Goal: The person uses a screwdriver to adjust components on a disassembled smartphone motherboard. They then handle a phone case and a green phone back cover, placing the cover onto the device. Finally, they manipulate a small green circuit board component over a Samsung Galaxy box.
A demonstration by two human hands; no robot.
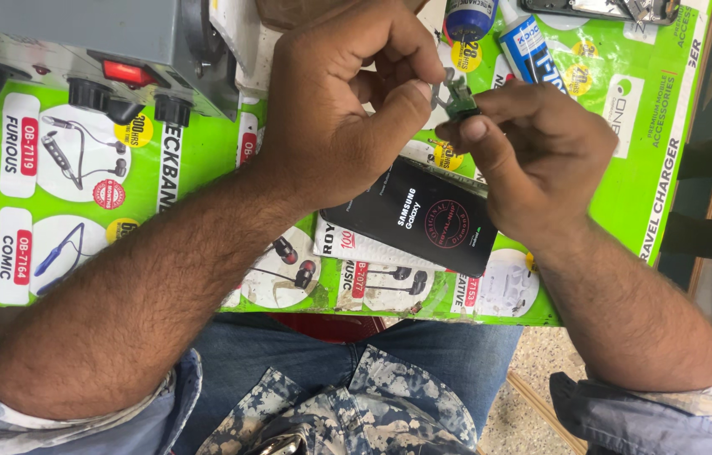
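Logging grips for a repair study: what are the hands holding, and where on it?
Both hands, left hand and right hand, pinch a small green part between fingertips, at its opposite ends.

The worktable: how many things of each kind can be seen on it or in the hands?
Small green part held between both hands: 1
Black phone-sized panel: 1
Glue tubes: 2
Grey machine with red switch: 1
Phone frame at the top edge, partly cut off: 1
Total: 6
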